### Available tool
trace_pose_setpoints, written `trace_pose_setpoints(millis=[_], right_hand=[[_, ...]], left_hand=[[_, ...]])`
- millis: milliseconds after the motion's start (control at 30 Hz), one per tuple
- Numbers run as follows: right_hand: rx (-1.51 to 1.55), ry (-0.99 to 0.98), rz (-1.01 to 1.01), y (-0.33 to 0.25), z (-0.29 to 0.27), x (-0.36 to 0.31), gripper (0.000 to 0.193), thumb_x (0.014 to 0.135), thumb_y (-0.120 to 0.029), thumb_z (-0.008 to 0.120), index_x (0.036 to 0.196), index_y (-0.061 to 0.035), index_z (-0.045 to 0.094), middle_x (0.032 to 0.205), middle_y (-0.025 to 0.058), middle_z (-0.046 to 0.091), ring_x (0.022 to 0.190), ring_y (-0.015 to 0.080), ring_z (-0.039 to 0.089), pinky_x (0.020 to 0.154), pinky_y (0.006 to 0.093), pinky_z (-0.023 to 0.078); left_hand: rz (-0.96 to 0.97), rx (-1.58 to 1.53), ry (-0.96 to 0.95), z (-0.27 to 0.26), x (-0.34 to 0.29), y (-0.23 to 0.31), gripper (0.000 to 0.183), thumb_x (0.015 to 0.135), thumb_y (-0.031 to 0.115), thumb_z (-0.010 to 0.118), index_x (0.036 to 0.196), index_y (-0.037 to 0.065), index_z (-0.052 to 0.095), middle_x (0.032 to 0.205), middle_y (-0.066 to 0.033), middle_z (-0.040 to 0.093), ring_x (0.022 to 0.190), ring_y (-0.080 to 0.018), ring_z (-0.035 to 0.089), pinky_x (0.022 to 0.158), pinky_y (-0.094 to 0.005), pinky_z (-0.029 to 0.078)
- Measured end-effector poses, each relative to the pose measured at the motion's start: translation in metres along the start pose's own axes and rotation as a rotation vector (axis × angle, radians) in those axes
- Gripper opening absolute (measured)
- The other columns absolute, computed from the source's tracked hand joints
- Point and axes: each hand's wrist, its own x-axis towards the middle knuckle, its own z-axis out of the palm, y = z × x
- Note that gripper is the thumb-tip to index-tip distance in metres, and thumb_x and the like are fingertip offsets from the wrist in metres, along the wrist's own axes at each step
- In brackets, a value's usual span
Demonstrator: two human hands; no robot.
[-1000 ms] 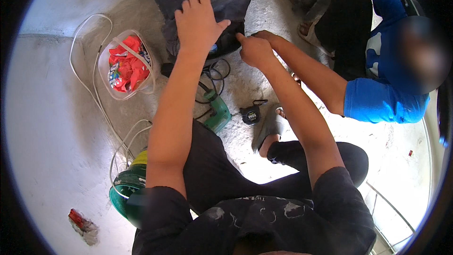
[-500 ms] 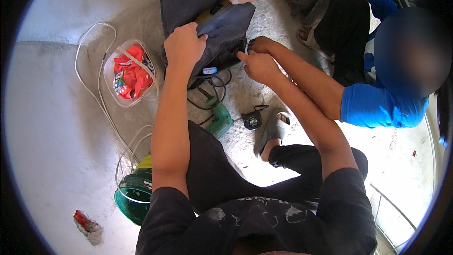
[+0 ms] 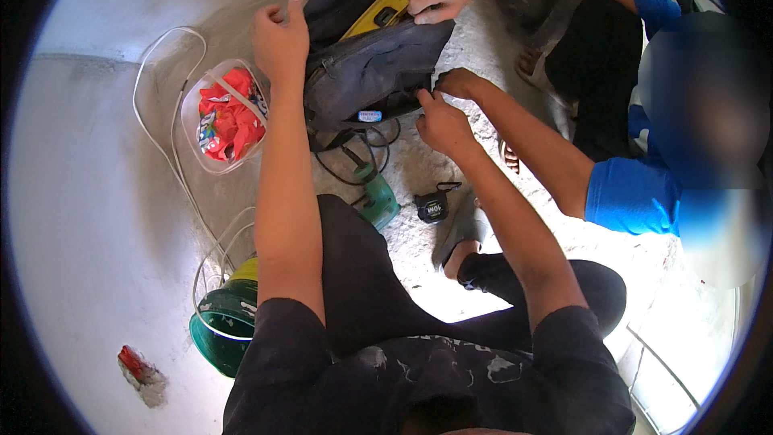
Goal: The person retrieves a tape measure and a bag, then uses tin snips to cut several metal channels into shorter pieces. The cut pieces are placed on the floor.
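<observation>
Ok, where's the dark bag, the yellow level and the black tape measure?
Dark bag (image 3: 369,74): head view, on its side.
Yellow level (image 3: 394,0): head view, on its long body.
Black tape measure (image 3: 432,207): head view, on its case.

The left arm (image 3: 290,193) reached nearly straight forward, its hand (image 3: 280,42) raised with the thumb up and apart from the loosely curled fingers; the right arm (image 3: 515,229) slanted inward from the shoulder, its hand (image 3: 447,125) lower and nearer the body, index finger extended, the rest bent; both forearms were bare; the right knee (image 3: 600,294) was bent outward.
</observation>
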Motion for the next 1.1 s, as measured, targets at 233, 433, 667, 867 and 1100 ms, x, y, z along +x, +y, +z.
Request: trace_pose_setpoints(millis=[233,433,667,867,1100], right_hand=[[0.262,0.207,-0.042,0.022,0.040,0.002,0.046,0.089,-0.020,0.066,0.130,-0.0006,0.058,0.136,0.0308,0.057,0.112,0.0468,0.064,0.100,0.0533,0.051],[0.970,-0.199,0.534,-0.040,-0.043,0.054,0.119,0.085,-0.091,0.043,0.156,0.0044,0.034,0.160,0.0212,0.038,0.138,0.0417,0.047,0.095,0.0574,0.053],[0.923,-0.234,0.711,-0.042,-0.049,0.084,0.091,0.086,-0.061,0.075,0.150,-0.0023,0.047,0.151,0.0204,0.050,0.136,0.0447,0.049,0.105,0.0625,0.044],[1.325,-0.189,0.654,0.021,0.031,0.092,0.052,0.097,-0.037,0.070,0.138,-0.0071,0.058,0.132,0.0118,0.064,0.113,0.0269,0.061,0.087,0.0461,0.053],[1.243,0.152,0.354,-0.025,-0.006,0.088,0.038,0.097,-0.024,0.065,0.129,-0.0050,0.061,0.125,0.0095,0.065,0.104,0.0243,0.062,0.081,0.0416,0.051]], left_hand=[[-0.737,-0.579,-1.048,0.021,0.057,-0.034,0.070,0.093,0.063,0.064,0.127,0.002,0.070,0.141,-0.0186,0.063,0.122,-0.0318,0.064,0.109,-0.0437,0.047],[-0.484,-0.435,-0.437,0.019,0.028,-0.077,0.069,0.084,0.042,0.082,0.130,-0.006,0.064,0.127,-0.0229,0.070,0.114,-0.0358,0.068,0.101,-0.0389,0.051],[-0.175,-0.903,-0.057,-0.060,-0.058,0.037,0.043,0.089,0.022,0.078,0.118,-0.007,0.066,0.110,-0.0162,0.073,0.104,-0.0284,0.069,0.095,-0.0380,0.051],[-0.418,-1.257,-0.324,-0.101,-0.047,0.017,0.049,0.086,0.019,0.083,0.121,-0.010,0.064,0.119,-0.0166,0.069,0.109,-0.0272,0.066,0.096,-0.0394,0.053],[-0.221,-1.038,-0.115,-0.157,-0.064,0.056,0.067,0.088,0.034,0.084,0.122,-0.016,0.056,0.123,-0.0209,0.066,0.112,-0.0266,0.063,0.098,-0.0365,0.050]])
